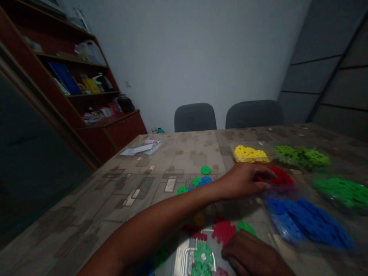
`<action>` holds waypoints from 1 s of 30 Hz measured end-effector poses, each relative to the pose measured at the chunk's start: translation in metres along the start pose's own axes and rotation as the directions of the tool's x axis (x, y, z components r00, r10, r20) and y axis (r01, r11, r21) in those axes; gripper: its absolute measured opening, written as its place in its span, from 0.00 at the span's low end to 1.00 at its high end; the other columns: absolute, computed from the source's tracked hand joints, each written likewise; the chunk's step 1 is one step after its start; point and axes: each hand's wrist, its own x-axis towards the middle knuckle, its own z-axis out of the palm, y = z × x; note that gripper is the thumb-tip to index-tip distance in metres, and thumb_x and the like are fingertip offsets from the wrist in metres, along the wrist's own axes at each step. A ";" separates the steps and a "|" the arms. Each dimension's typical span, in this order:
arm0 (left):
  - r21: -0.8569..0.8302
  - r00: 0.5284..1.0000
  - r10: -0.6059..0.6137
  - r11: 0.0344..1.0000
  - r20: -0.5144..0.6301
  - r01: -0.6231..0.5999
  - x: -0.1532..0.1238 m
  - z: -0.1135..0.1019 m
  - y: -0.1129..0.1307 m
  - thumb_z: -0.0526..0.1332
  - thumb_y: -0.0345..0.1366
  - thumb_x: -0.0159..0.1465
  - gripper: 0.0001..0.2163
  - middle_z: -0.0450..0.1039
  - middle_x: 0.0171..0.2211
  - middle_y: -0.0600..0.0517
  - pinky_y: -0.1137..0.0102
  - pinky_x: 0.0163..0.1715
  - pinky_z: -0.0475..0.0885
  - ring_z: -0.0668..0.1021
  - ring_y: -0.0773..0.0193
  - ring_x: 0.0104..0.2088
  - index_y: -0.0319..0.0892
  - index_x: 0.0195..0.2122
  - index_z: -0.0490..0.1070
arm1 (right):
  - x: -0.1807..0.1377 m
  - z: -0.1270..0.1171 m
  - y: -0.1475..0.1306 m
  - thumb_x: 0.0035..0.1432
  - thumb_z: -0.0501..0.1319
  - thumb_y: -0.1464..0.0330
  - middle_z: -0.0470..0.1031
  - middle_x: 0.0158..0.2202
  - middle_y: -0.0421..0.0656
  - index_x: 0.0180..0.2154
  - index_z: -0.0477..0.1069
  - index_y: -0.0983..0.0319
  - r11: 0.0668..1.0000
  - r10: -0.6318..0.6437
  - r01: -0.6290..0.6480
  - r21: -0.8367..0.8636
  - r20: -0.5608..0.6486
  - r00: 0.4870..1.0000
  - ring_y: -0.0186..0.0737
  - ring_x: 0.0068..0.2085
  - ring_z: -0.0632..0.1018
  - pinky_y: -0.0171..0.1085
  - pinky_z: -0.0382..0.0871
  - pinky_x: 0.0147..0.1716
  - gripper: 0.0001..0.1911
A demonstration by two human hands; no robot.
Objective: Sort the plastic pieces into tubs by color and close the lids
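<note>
My left hand (244,179) reaches across to a clear tub of red interlocking discs (280,177). Its thumb and fingers are closed around a bit of red at the tub's near side, partly blurred. Low in the view, my right hand (253,253) is curled, its fingertips against joined red interlocking discs (224,231). Beside these lie green discs (203,253) and another green disc (246,228), partly behind the right hand. My left forearm hides part of the tabletop.
Further tubs hold yellow discs (250,152), lime discs (303,155), green discs (343,191) and blue discs (307,222). A loose green disc (206,170) lies beyond my forearm. Plastic packets (143,148) rest at the table's far left; two chairs (195,117) stand behind it.
</note>
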 end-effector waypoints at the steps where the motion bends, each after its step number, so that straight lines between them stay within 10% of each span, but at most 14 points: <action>1: -0.013 0.999 -0.029 1.000 -0.024 0.029 -0.009 -0.006 -0.004 0.61 0.23 0.62 0.12 0.79 0.40 0.47 0.71 0.38 0.71 0.78 0.65 0.36 0.36 0.46 0.74 | 0.002 -0.007 0.000 0.63 0.50 0.78 0.76 0.32 0.42 0.39 0.71 0.60 0.999 0.045 -0.044 0.003 -0.007 0.999 0.36 0.33 0.76 0.32 0.71 0.33 0.13; 9: -0.008 0.941 -0.265 0.963 -0.213 0.270 -0.131 -0.058 -0.020 0.58 0.31 0.64 0.08 0.78 0.42 0.45 0.66 0.41 0.72 0.78 0.61 0.41 0.39 0.42 0.75 | 0.005 -0.008 0.011 0.54 0.60 0.74 0.74 0.48 0.48 0.54 0.66 0.59 0.979 0.175 -0.175 -0.104 -0.015 0.984 0.46 0.46 0.76 0.42 0.75 0.42 0.24; 15: 0.057 0.867 -0.370 0.910 -0.333 0.410 -0.208 -0.053 -0.025 0.55 0.34 0.65 0.09 0.78 0.37 0.46 0.63 0.42 0.71 0.78 0.59 0.39 0.42 0.37 0.75 | 0.009 -0.005 0.006 0.52 0.63 0.71 0.74 0.46 0.51 0.54 0.68 0.61 0.959 0.232 -0.199 -0.200 0.157 0.960 0.50 0.44 0.77 0.46 0.77 0.39 0.26; 23: 0.162 0.822 -0.290 0.896 -0.491 0.413 -0.223 -0.037 -0.043 0.54 0.34 0.66 0.10 0.77 0.39 0.49 0.64 0.46 0.70 0.77 0.58 0.42 0.45 0.37 0.75 | 0.021 -0.026 -0.002 0.47 0.63 0.75 0.75 0.44 0.48 0.53 0.68 0.60 0.966 0.244 -0.229 -0.119 0.125 0.962 0.44 0.42 0.78 0.40 0.77 0.39 0.28; 30: 0.171 0.791 -0.285 0.884 -0.540 0.435 -0.223 -0.040 -0.046 0.53 0.32 0.65 0.10 0.78 0.40 0.49 0.64 0.46 0.70 0.77 0.59 0.43 0.45 0.37 0.75 | 0.033 -0.120 0.063 0.59 0.61 0.58 0.78 0.45 0.48 0.48 0.74 0.56 0.885 0.398 -0.421 -0.199 -0.147 0.906 0.49 0.43 0.79 0.47 0.74 0.40 0.17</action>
